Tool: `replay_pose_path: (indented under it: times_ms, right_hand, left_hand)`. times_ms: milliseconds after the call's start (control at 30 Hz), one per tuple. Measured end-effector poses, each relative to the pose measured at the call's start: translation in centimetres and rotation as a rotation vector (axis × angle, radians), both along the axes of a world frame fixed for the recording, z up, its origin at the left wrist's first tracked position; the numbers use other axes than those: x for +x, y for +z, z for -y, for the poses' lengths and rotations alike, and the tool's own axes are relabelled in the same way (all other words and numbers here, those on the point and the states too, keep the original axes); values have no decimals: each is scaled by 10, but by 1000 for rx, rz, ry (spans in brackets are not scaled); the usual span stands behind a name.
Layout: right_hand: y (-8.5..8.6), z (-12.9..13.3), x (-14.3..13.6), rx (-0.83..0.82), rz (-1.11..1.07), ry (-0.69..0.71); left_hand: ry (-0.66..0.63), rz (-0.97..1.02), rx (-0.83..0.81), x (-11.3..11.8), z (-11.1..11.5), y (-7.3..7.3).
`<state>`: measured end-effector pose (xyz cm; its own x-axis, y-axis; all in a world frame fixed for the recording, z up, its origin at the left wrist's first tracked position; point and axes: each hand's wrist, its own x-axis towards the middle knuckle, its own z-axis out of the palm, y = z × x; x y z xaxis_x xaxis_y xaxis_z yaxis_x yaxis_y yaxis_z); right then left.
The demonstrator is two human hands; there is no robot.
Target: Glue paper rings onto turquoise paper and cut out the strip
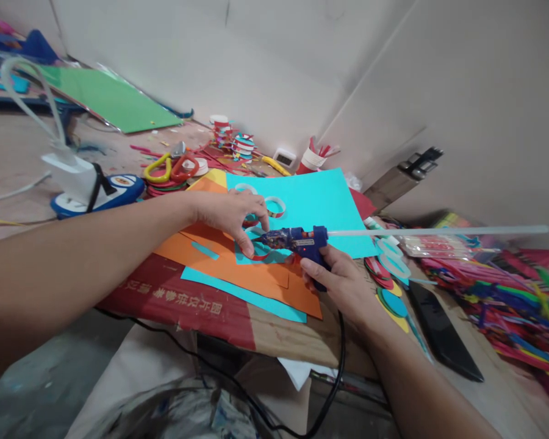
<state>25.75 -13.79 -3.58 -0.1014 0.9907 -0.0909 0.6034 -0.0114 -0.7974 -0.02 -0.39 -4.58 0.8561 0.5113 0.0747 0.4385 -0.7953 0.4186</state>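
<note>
Right hand (341, 277) is gripping glue gun (302, 239); left hand (226, 213) is resting at paper ring (259, 257) on turquoise sheet (318, 201), whether pinching, can't tell. Steadying nozzle (264, 238), keeping fingertips clear: likely key.

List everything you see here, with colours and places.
Glue gun: one, blue, centre
Glue stick: one, whitish, in glue gun
Paper rings: several, red-and-white, centre
Paper sheets: several, cyan or orange, centre
Large sheet: one, green, back left
Handle loops: two, yellow and red, back left
Power strip: one, blue-and-white, left
Banded stacks: two, multicoloured, back centre
Display device: one, white, back centre
Container: one, red-and-white, back centre
Bottle: one, metallic, back right
Flat slab: one, black, right
Discs: several, multicoloured, right
Streamers: many, multicoloured, far right
Left hand: one, bare, at paper rings
Right hand: one, bare, around glue gun
</note>
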Motion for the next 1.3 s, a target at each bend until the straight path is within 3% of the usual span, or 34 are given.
replay_pose_path:
  times_ms: [733, 967, 1133, 1300]
  right_hand:
    - [2, 1, -4, 103, 14, 38]
    - [4, 1, -4, 89, 33, 42]
    - [8, 1, -7, 104, 45, 46]
    - [13, 3, -7, 131, 105, 26]
  left_hand:
    - [-6, -36, 20, -1, -1, 1]
    - [-44, 47, -8, -5, -6, 2]
    - [53, 240, -11, -2, -3, 21]
    - [82, 418, 15, 15, 15, 60]
